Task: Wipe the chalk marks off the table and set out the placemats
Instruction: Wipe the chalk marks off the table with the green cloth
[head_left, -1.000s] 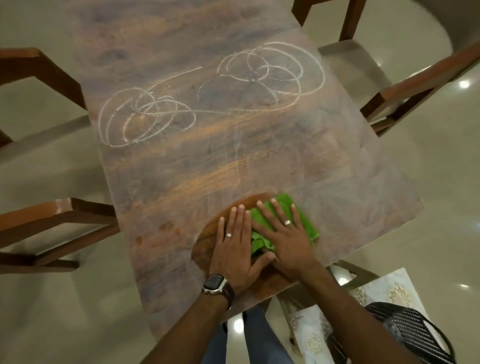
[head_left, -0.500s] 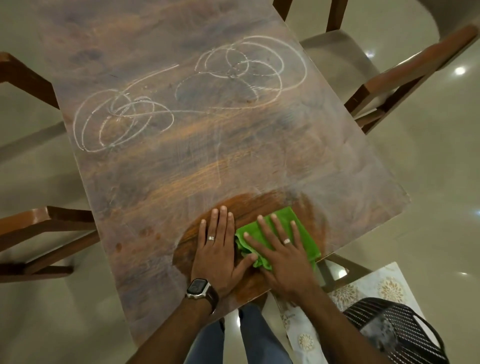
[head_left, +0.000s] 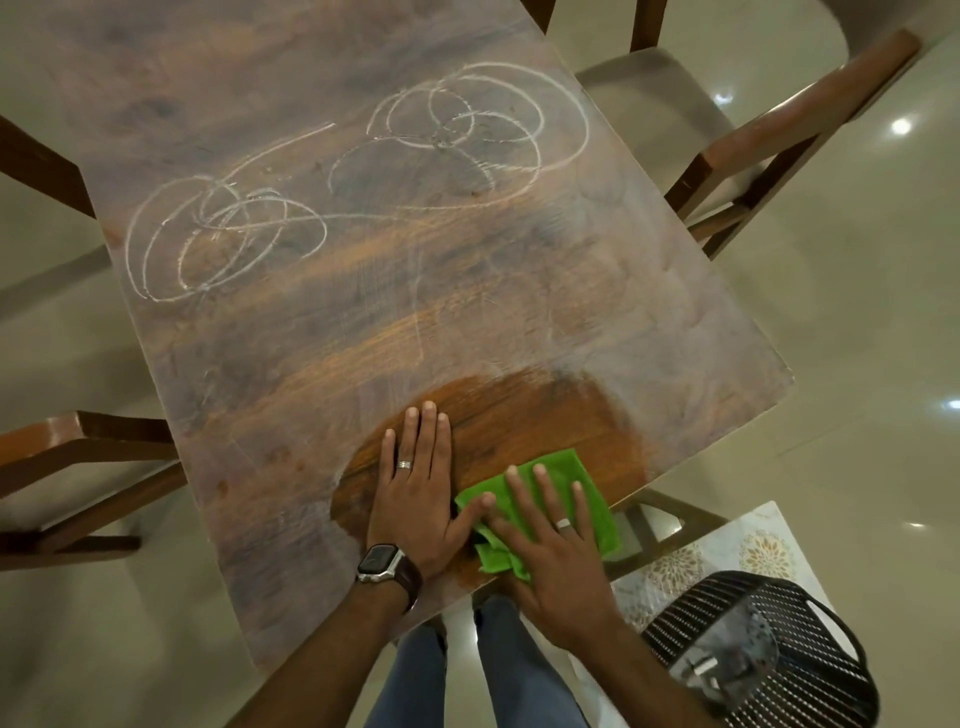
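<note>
Right hand (head_left: 558, 540) flat, fingers spread straight, pressing the green cloth (head_left: 550, 499) onto the tabletop (head_left: 363, 312) at its near edge. Left hand (head_left: 415, 488) lies flat beside it, fingers straight together, thumb touching the cloth. Chalk marks (head_left: 363, 176) loop across the far half. Patterned placemat (head_left: 748, 551) sits below, by the black basket (head_left: 779, 654).

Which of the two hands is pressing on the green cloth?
The right hand, fingers spread flat on the green cloth; the left hand, with the watch, lies on bare wood.
</note>
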